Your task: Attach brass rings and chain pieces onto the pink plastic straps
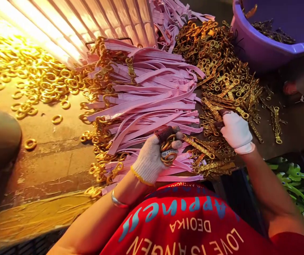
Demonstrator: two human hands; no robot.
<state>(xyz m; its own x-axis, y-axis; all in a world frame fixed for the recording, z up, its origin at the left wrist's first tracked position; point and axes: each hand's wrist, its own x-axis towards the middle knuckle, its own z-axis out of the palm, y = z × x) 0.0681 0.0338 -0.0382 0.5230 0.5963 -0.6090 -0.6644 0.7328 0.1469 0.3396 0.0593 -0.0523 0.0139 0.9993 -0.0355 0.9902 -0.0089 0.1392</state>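
My left hand [152,156], in a knitted white glove with a yellow cuff and dark fingertips, is closed around several gold rings [170,158]. A flat gold chain strip [198,146] reaches from near its fingertips toward the right. My right hand [236,131], in a white glove with dark fingertips, is at the near edge of the heap of gold chain strips [227,78]. Its thumb and forefinger pinch the end of one strip [211,109]. Pink straps [152,99] with gold rings and chain at their left ends lie in rows beyond my left hand.
Loose gold rings [57,119] spread over the brown table [53,156] on the left, beside a ribbed, brightly lit panel [88,21]. A purple tub [263,53] with more strips stands back right. Green leaf-shaped pieces [295,177] lie lower right.
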